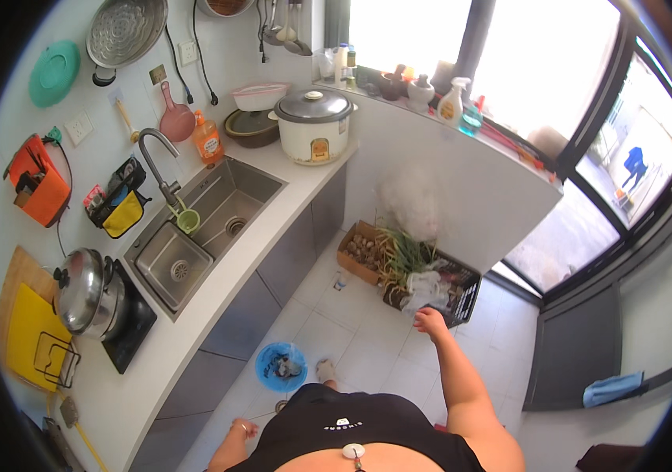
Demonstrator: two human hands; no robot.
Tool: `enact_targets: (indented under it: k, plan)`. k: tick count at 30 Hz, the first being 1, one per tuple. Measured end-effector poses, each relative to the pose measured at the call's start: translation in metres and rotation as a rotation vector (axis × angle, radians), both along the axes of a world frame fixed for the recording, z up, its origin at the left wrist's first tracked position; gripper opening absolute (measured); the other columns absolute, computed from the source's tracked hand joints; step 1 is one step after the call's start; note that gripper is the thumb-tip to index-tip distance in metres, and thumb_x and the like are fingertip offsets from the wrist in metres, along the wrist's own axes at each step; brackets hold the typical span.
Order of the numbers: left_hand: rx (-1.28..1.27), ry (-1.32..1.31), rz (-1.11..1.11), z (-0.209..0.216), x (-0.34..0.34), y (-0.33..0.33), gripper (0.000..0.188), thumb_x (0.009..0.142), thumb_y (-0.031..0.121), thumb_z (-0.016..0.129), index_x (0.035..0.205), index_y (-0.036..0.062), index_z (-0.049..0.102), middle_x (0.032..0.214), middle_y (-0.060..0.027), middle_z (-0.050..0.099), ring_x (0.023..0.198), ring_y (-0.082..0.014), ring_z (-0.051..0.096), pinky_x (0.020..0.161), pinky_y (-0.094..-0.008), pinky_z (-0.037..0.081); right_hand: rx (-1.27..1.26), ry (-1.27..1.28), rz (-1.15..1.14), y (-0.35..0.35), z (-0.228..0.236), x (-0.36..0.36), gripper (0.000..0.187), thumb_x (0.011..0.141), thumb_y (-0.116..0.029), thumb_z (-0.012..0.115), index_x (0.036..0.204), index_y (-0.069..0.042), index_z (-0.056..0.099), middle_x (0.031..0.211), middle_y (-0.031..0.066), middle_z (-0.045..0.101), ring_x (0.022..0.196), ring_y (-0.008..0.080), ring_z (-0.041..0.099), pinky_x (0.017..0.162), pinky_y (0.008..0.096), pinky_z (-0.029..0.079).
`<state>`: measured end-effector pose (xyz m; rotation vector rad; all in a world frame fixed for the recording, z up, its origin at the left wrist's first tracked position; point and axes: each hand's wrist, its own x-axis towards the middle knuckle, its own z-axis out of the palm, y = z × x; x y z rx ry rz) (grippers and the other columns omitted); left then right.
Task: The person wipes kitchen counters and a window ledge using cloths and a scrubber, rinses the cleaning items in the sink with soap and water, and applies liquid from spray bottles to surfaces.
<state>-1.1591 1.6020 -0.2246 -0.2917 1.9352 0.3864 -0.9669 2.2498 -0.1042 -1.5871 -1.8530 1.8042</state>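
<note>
My right hand is stretched out forward over the floor, its fingers curled in. No held thing shows in it. In the picture it overlaps the near edge of a black plastic crate holding leafy green onions and a white plastic bag; whether it touches them I cannot tell. Low at my left side hangs my left hand, fingers loosely bent and apart, with nothing visible in it. The nearest thing to it is a blue bin with rubbish inside.
Along the left runs a white counter with a steel sink, a lidded steel pot and a white rice cooker. A cardboard box of roundish produce stands beside the crate. At right is a glass door.
</note>
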Motion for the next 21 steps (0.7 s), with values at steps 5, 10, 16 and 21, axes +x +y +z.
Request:
enact_targets:
  k: [5, 10, 16, 21]
  plan:
    - [0.423, 0.235, 0.324, 0.038, -0.123, 0.154, 0.007, 0.083, 0.008, 0.059, 0.083, 0.0022, 0.061, 0.076, -0.0079, 0.064, 0.066, -0.0166, 0.063, 0.054, -0.0286, 0.051, 0.702, 0.116, 0.24, 0.136, 0.051, -0.139, 0.031, 0.08, -0.019, 0.061, 0.104, 0.001, 0.061, 0.085, 0.0138, 0.065, 0.078, 0.0229, 0.062, 0.07, 0.0325, 0.049]
    - [0.564, 0.416, 0.267, 0.1, -0.191, 0.241, 0.007, 0.083, 0.008, 0.059, 0.084, 0.0018, 0.061, 0.079, -0.0077, 0.065, 0.065, -0.0161, 0.063, 0.055, -0.0262, 0.051, 0.874, 0.179, 0.271, 0.22, 0.166, -0.306, 0.038, 0.079, -0.022, 0.061, 0.109, 0.001, 0.057, 0.098, 0.0189, 0.063, 0.093, 0.0333, 0.06, 0.083, 0.0377, 0.047]
    - [0.272, 0.593, 0.244, 0.067, -0.191, 0.277, 0.011, 0.077, 0.013, 0.061, 0.078, 0.0038, 0.066, 0.073, -0.0096, 0.067, 0.065, -0.0166, 0.063, 0.062, -0.0303, 0.05, 1.467, 0.131, 0.325, 0.322, 0.247, -0.475, 0.044, 0.078, -0.012, 0.057, 0.118, 0.004, 0.049, 0.119, 0.0219, 0.053, 0.112, 0.0337, 0.05, 0.088, 0.0383, 0.046]
    - [0.09, 0.321, -0.242, 0.087, -0.157, 0.332, 0.024, 0.078, 0.028, 0.063, 0.082, 0.0045, 0.068, 0.085, -0.0124, 0.068, 0.086, -0.0239, 0.065, 0.075, -0.0355, 0.05, 1.798, -0.176, 0.414, 0.414, 0.249, -0.6, 0.042, 0.082, -0.011, 0.05, 0.121, 0.007, 0.048, 0.124, 0.0264, 0.048, 0.113, 0.0383, 0.048, 0.085, 0.0374, 0.047]
